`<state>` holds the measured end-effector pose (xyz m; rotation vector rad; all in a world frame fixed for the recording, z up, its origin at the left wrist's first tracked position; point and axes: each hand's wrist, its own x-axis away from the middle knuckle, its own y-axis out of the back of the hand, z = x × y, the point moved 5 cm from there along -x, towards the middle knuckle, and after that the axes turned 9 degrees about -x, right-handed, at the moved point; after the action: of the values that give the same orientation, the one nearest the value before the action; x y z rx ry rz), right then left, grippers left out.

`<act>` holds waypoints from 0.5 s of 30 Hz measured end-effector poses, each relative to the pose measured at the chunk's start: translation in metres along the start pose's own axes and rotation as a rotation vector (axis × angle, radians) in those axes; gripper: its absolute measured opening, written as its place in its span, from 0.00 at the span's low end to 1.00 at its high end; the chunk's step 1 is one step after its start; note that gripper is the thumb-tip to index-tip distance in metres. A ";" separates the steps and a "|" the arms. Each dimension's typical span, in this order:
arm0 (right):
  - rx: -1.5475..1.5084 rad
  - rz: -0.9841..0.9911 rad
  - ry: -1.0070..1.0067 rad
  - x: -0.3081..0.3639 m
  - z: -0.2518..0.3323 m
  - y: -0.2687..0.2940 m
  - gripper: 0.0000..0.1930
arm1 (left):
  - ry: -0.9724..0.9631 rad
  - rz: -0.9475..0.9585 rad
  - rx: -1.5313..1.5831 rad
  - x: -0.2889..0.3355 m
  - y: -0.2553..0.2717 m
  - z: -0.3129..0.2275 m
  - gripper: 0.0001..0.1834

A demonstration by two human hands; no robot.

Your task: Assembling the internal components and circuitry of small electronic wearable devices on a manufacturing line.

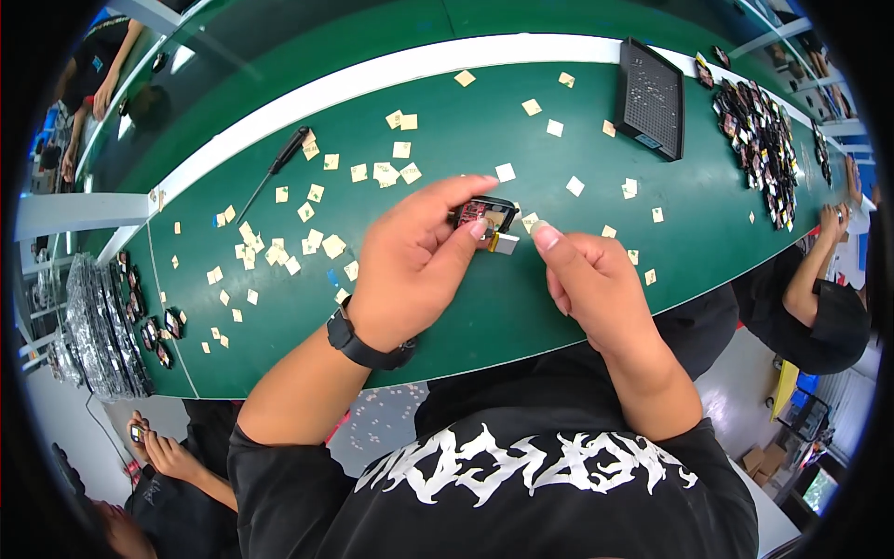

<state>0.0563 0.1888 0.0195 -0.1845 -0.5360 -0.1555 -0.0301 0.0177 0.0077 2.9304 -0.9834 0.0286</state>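
My left hand [419,247] grips a small electronic device [486,216] between thumb and fingers. Its black casing is open and shows a red circuit board. A flat silver battery with a yellow edge [504,243] juts from its lower side. Just right of the device, my right hand [589,272] is closed in a pinch, thumb against fingers. A small pale square of paper [530,222] shows at the right thumb tip. I cannot tell whether it is pinched or lies on the table behind. Around both hands, more pale yellow paper squares [383,173] are scattered across the green table [466,321].
A black-handled screwdriver [273,170] lies at the left. A black tray [649,102] with small parts sits at the far right, near a heap of black devices [759,149]. Stacked clear plastic packaging [98,326] stands at the left end. Other people [810,298] work at both sides.
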 end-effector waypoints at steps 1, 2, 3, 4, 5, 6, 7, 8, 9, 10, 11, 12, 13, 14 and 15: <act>0.011 0.015 -0.012 0.000 0.000 -0.002 0.25 | -0.037 -0.030 -0.145 0.002 0.003 -0.001 0.19; 0.016 0.018 -0.019 0.000 0.001 -0.004 0.25 | -0.032 -0.036 -0.140 0.003 0.002 -0.001 0.19; 0.002 0.026 -0.014 0.001 0.002 -0.008 0.21 | -0.018 -0.073 -0.094 0.004 0.002 -0.001 0.18; -0.013 0.034 -0.010 0.001 0.003 -0.012 0.18 | -0.005 -0.110 -0.049 0.004 0.002 -0.002 0.18; -0.011 0.034 -0.015 0.002 0.002 -0.015 0.18 | -0.001 -0.110 -0.045 0.005 0.001 -0.003 0.18; -0.080 0.039 -0.004 0.003 0.002 -0.019 0.13 | 0.031 -0.128 -0.025 0.005 0.002 -0.004 0.18; -0.149 0.044 0.008 0.004 0.002 -0.021 0.09 | 0.064 -0.145 -0.005 0.006 0.002 -0.004 0.18; -0.149 0.041 0.005 0.003 0.002 -0.022 0.09 | 0.066 -0.142 -0.002 0.006 0.001 -0.004 0.18; -0.134 0.047 0.002 0.001 0.002 -0.022 0.07 | 0.081 -0.153 -0.007 0.007 0.001 -0.003 0.18; -0.119 0.053 -0.002 0.000 0.001 -0.023 0.06 | 0.096 -0.163 -0.012 0.008 0.001 -0.001 0.18; -0.119 0.051 -0.005 -0.002 0.001 -0.023 0.06 | 0.099 -0.163 -0.010 0.008 0.001 0.000 0.18; -0.146 0.055 -0.030 -0.002 -0.001 -0.024 0.05 | 0.106 -0.164 -0.039 0.008 0.001 0.001 0.17; -0.173 0.058 -0.055 -0.003 -0.002 -0.024 0.05 | 0.113 -0.165 -0.068 0.009 0.001 0.002 0.17; -0.171 0.059 -0.059 -0.004 -0.003 -0.024 0.05 | 0.116 -0.166 -0.066 0.009 0.000 0.005 0.17; -0.197 0.055 -0.067 -0.005 -0.004 -0.024 0.05 | 0.078 -0.199 -0.076 0.008 0.000 0.006 0.15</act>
<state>0.0494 0.1647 0.0170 -0.3977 -0.5818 -0.1485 -0.0238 0.0124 0.0015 2.9171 -0.6636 0.0946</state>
